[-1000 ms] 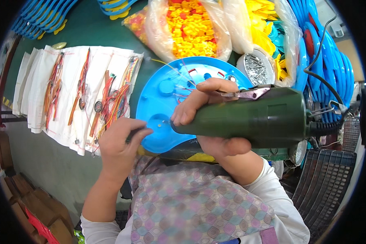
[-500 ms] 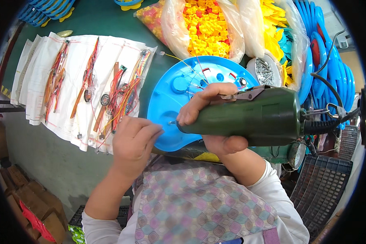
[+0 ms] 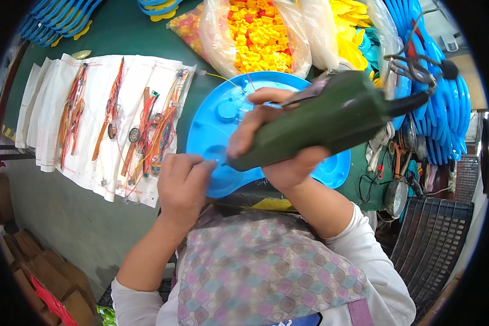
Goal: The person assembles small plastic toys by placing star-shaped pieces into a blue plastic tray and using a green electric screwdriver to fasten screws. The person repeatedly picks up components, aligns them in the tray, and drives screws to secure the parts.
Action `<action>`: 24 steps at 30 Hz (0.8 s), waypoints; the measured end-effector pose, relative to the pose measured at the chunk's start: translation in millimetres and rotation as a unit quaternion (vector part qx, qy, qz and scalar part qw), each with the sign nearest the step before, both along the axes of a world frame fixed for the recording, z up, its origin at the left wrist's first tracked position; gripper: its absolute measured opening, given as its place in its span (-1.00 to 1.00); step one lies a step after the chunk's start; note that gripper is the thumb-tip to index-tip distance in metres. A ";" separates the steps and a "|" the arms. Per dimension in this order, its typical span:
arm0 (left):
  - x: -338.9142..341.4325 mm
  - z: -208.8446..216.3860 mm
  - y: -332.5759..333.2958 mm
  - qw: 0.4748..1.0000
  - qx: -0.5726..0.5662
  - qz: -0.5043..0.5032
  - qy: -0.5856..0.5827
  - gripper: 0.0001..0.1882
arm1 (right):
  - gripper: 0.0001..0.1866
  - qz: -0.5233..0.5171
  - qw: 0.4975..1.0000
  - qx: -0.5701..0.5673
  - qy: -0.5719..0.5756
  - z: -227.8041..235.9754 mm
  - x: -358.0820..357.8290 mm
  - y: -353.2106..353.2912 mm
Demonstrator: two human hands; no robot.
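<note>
My right hand (image 3: 288, 173) is wrapped round a thick dark-green electric screwdriver (image 3: 318, 122), its cable leaving the rear end. The tool lies slanted over a blue plastic shell (image 3: 204, 125), its narrow nose low and to the left. My left hand (image 3: 180, 182) is closed in a pinch at the shell's near-left edge, its fingertips close beside the nose. Whatever those fingers hold is too small to make out. Thin yellow and red wires (image 3: 223, 77) stick out of the shell's far side. The screwdriver and right hand hide the shell's middle.
To the left, a white sheet (image 3: 100, 81) carries several bundles of wired parts (image 3: 146, 133). Behind the shell stand a clear bag of yellow and red pieces (image 3: 258, 35) and one of yellow parts (image 3: 349, 38). Blue shells (image 3: 448, 117) are stacked right, above a black crate (image 3: 434, 244).
The screwdriver has tilted, its rear end swinging away from me, and its nose has shifted slightly left. My left fingertips are now closer to the nose. The whole view has shifted a little.
</note>
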State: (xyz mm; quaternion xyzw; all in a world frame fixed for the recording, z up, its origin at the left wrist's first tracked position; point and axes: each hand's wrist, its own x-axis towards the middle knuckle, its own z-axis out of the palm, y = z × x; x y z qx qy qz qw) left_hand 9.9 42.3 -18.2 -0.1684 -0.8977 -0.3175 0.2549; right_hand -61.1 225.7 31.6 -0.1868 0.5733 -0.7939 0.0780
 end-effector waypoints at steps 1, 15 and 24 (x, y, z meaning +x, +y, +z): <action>0.3 -2.1 2.5 1.000 0.001 -0.002 0.009 -0.73 | 0.26 -0.001 0.998 -0.068 0.003 1.2 1.7 11.4; 1.0 23.1 59.0 0.980 0.038 -0.187 -0.058 -0.72 | 0.17 -0.042 0.998 -0.028 -0.024 -23.5 83.5 117.8; 35.1 12.3 64.9 0.971 0.004 -0.192 -0.141 -0.81 | 0.19 -0.122 0.984 -0.115 0.062 -25.2 78.7 104.5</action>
